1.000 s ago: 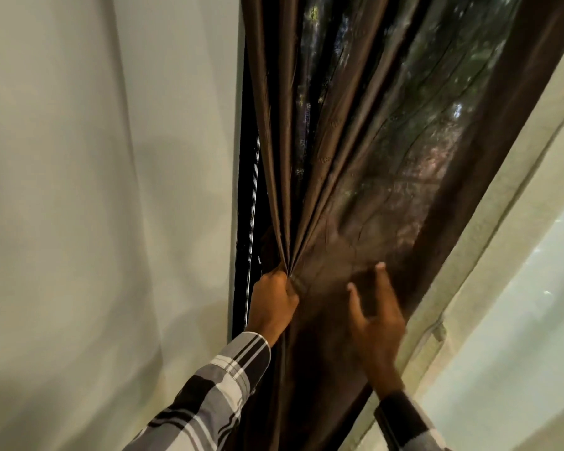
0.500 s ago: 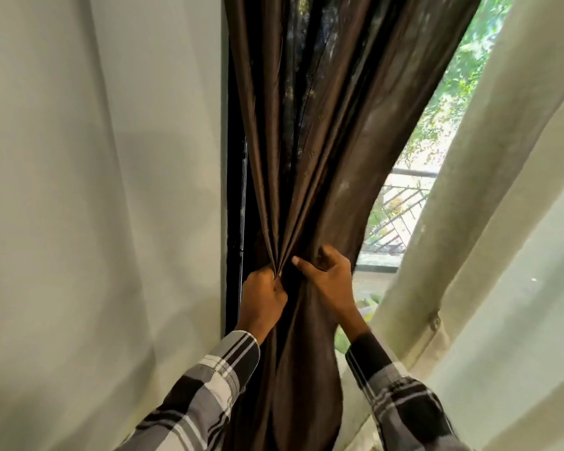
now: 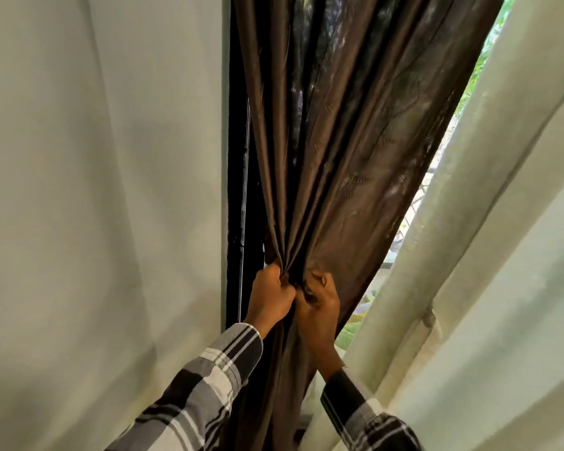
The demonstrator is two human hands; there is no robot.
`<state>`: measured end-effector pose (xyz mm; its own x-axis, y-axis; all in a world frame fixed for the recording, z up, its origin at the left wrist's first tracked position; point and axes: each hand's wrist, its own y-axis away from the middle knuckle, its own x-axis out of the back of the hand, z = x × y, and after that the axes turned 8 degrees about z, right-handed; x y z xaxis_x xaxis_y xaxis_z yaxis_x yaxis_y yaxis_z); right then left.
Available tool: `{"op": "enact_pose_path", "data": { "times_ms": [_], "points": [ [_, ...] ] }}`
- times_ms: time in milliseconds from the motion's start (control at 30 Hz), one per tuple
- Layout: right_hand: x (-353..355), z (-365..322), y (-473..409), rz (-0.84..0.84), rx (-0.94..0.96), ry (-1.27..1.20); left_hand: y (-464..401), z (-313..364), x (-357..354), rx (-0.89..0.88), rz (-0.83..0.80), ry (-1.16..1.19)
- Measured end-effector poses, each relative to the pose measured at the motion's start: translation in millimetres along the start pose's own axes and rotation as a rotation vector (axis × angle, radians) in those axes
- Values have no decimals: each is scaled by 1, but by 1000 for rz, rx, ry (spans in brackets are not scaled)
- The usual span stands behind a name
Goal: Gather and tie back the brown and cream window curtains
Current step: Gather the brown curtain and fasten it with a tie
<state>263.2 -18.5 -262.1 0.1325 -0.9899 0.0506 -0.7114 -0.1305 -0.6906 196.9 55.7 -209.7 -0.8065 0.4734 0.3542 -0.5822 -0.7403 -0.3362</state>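
Hands: left hand [image 3: 271, 296] | right hand [image 3: 319, 304] | both fisted around bunched brown curtain [image 3: 332, 141] | cream curtain [image 3: 469, 222] beside

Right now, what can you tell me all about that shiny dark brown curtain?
The shiny dark brown curtain looks like thin, silky fabric with a faint woven pattern. It hangs from above and narrows into tight folds where the left hand and right hand clench it side by side. Below them it drops loosely. A cream curtain hangs to its right, with a strip of daylight between them.
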Motion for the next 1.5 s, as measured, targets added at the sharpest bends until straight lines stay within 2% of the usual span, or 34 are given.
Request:
{"op": "enact_pose_path", "data": {
  "times_ms": [200,367,433,533,600,667,767,833,1000,1200,1367,1500],
  "points": [
    [5,5,5,-71,12,21,12,4,-8,64,-115,261],
    [24,6,16,-299,113,46,6,-4,-14,32,86,-39],
    [38,12,7,-222,94,51,3,-9,-15,37,99,-55],
    [56,20,-28,79,-179,17,2,-12,-13,9,100,-65],
    [60,20,-54,103,-386,-75,3,-12,-11,-3,94,-50],
    [56,17,-72,19,-446,-178,4,-12,-9,3,84,-43],
    [39,3,-75,-133,-420,-276,5,-12,-8,-6,90,-35],
    [28,0,-64,-149,-385,-205,6,-13,-8,0,87,-32],
    [13,16,-27,30,-200,70,4,-17,0,-9,122,-53],
    [-3,1,20,52,45,250,5,-19,5,-15,135,-93],
    [-11,12,38,68,-94,313,7,-29,12,-51,142,-129],
    [-7,1,51,-38,-2,341,10,-30,14,-89,132,-156]
  ]
}}
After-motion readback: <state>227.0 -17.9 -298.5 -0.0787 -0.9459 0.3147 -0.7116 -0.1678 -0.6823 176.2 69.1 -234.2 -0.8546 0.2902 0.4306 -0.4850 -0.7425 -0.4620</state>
